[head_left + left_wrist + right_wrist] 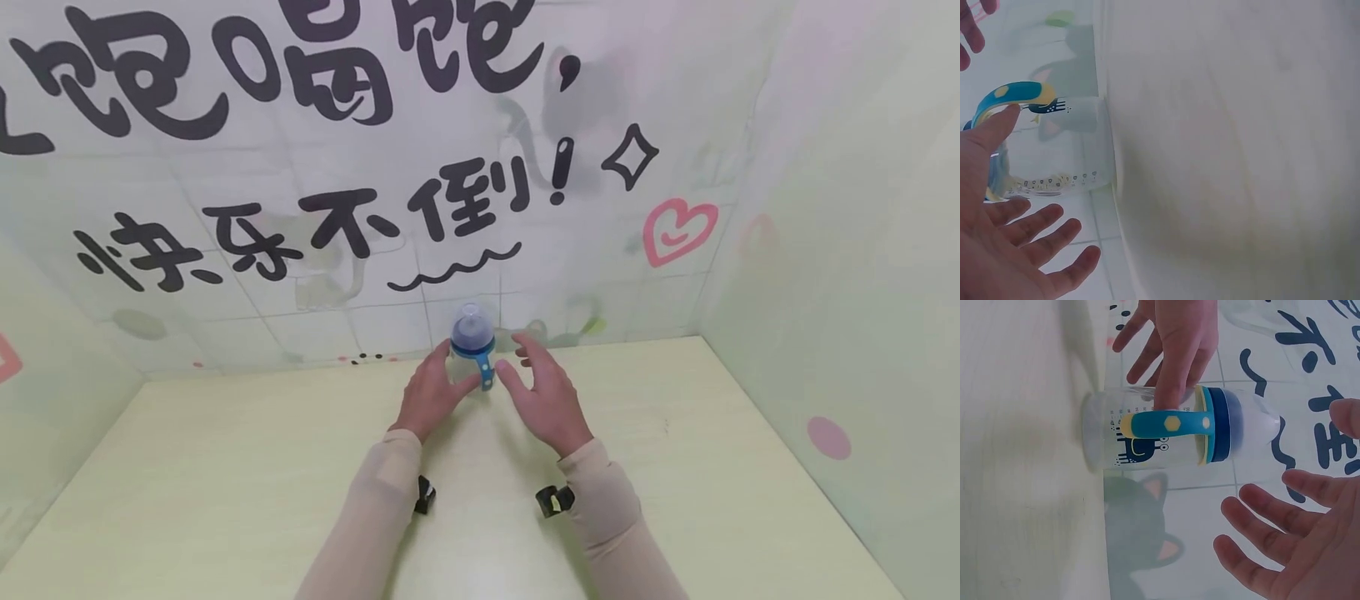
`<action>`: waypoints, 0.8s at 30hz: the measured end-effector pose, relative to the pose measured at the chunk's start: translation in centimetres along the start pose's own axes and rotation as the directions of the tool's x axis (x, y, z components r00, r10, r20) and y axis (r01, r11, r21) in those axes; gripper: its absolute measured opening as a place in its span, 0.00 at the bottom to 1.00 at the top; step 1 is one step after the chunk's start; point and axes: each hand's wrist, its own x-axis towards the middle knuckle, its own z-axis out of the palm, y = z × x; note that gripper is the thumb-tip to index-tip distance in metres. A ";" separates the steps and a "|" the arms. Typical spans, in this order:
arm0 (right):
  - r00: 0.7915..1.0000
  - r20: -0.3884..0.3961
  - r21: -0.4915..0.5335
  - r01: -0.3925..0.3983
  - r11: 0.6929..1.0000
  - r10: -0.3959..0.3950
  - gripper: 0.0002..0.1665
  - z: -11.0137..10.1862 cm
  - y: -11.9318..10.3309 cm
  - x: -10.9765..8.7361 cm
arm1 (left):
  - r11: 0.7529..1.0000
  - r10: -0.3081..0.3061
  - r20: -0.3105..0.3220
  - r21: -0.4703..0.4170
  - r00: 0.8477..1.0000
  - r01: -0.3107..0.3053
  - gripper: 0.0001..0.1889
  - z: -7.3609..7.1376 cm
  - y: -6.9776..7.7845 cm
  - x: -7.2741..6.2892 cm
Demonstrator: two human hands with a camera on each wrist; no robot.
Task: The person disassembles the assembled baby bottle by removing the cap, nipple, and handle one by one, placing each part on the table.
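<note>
Bottle (1179, 451) was seen upright on the desk (262, 483), between left hand (429, 392) and right hand (550, 400) (fingers spread wide on both); light, stiff, somewhat slippery handling was expected, the handle (1166, 424) being best gripped.

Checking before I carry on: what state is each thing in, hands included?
Bottle: upright on the table, no liquid visible.
Clear dome cover: in place over the top.
Blue handle: attached at the collar, pointing down.
Left hand: open around the bottle, thumb by the handle; firmness of contact unclear.
Right hand: open, apart from the bottle.
</note>
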 end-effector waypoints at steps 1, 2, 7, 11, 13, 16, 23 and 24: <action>1.000 -0.001 -0.006 0.004 1.000 -0.004 0.32 0.1 0.0 0.0 | 1.000 0.000 -0.004 -0.011 1.000 0.000 0.42 0.0 0.0 0.1; 1.000 -0.001 -0.009 0.005 1.000 -0.005 0.32 0.1 0.0 0.0 | 1.000 0.001 -0.008 -0.022 1.000 -0.002 0.41 0.1 0.0 0.2; 1.000 0.015 -0.016 0.000 1.000 0.000 0.32 0.4 0.2 0.0 | 0.997 -0.001 -0.013 -0.077 1.000 0.000 0.41 0.5 -0.1 0.7; 1.000 0.015 -0.022 -0.002 1.000 0.003 0.32 0.5 0.3 0.0 | 0.993 -0.002 -0.012 -0.120 1.000 0.001 0.41 0.8 -0.2 0.9; 1.000 0.016 -0.025 -0.003 1.000 0.003 0.32 0.6 0.3 0.0 | 0.991 -0.004 -0.014 -0.136 1.000 0.002 0.40 0.8 -0.2 1.0; 1.000 0.020 -0.031 -0.001 1.000 0.001 0.33 0.6 0.3 -0.1 | 0.989 -0.006 -0.015 -0.146 1.000 0.004 0.39 0.9 -0.3 1.1; 1.000 0.028 -0.042 -0.009 0.999 0.010 0.33 0.6 0.4 0.1 | 0.989 0.004 -0.009 -0.145 1.000 -0.005 0.39 0.8 -0.4 1.1; 0.999 0.030 -0.045 -0.013 0.999 0.015 0.33 0.6 0.5 0.1 | 0.990 0.007 -0.008 -0.139 1.000 -0.008 0.39 0.7 -0.4 1.0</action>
